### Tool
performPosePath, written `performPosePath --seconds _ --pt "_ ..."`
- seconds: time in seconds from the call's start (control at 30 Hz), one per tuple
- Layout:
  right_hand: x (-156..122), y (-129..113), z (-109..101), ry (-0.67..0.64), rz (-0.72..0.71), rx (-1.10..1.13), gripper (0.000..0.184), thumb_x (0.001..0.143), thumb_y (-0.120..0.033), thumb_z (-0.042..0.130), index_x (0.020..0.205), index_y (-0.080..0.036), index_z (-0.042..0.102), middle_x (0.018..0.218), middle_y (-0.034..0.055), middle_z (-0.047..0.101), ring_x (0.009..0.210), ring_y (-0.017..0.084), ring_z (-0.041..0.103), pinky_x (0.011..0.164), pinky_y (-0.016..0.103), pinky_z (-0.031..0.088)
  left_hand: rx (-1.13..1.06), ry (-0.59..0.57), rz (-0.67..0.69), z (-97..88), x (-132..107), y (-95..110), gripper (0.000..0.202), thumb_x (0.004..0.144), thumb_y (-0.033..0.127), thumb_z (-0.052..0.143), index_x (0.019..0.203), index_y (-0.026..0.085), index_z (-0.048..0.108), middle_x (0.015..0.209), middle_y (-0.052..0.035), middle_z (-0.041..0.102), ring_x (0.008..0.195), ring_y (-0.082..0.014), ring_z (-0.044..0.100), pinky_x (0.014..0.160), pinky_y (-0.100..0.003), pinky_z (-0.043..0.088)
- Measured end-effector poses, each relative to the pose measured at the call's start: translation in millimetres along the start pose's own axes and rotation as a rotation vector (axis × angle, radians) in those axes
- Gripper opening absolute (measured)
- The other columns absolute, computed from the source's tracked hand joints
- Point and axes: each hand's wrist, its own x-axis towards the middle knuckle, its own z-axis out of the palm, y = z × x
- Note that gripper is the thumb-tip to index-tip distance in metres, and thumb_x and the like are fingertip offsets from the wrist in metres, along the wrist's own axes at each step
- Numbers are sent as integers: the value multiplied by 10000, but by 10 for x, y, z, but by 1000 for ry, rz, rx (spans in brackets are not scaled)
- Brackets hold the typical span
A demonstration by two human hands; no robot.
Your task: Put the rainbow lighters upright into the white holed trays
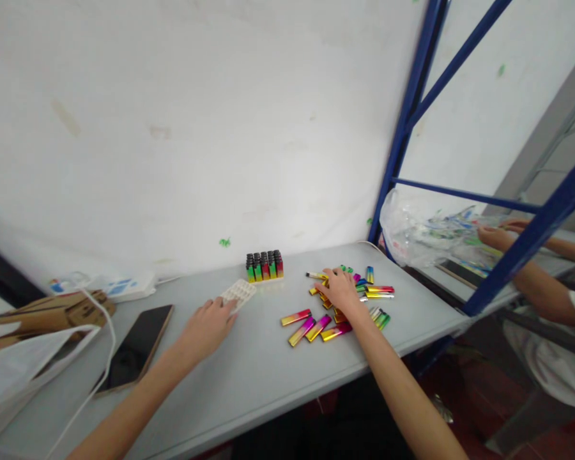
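My left hand (209,329) grips the near end of a small white plastic tray (240,292) with a grid of cells, thumb on one side. Over a loose pile of shiny, many-coloured lighters (333,332) is my right hand (340,292), its fingers spread and curved down among them. The fingertips touch the pile, and none of the lighters is plainly in their grip. Behind the tray, a block of upright lighters (265,268) with black tops stands in rows in a pale holder.
On the left lie a phone (137,348), a white cable (109,358), brown cardboard (67,311) and a white power strip (129,286). A blue metal frame (400,147) rises on the right. Beyond it, a co-worker's hands (501,237) are by a clear plastic bag (412,230).
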Motion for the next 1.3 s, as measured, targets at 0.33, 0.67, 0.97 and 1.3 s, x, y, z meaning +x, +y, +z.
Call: performPosePath --seconds 0.33,0.67,0.97,1.3 --pt "154 90 161 274 -183 427 243 996 -347 859 1189 -198 863 1361 194 750 1333 359 716 1217 507 534 -392 56 376 62 112 155 450 1134 270 555 1512 351 784 1303 -112 694 1207 -306 727 1164 -475 586" --pt "158 -31 230 107 -160 985 187 906 -369 839 1023 -244 915 1524 168 740 1396 349 734 1191 528 598 -480 357 485 437 645 111 375 1188 430 555 1422 392 846 1591 -115 600 1462 -358 589 1303 -594 503" --pt "19 -188 120 -169 25 1364 621 756 -474 980 1315 -227 871 1163 115 908 1240 374 818 1195 551 578 -490 332 511 470 521 143 383 1196 374 520 1429 349 823 1671 -128 636 1547 -373 593 1324 -597 499" --pt "-40 -267 45 -350 -9 1564 581 633 -525 1086 1091 -259 848 1195 90 900 1198 333 847 1221 488 556 -564 222 521 324 358 253 332 1160 322 562 1407 309 784 1664 -127 624 1551 -344 598 1344 -529 481"
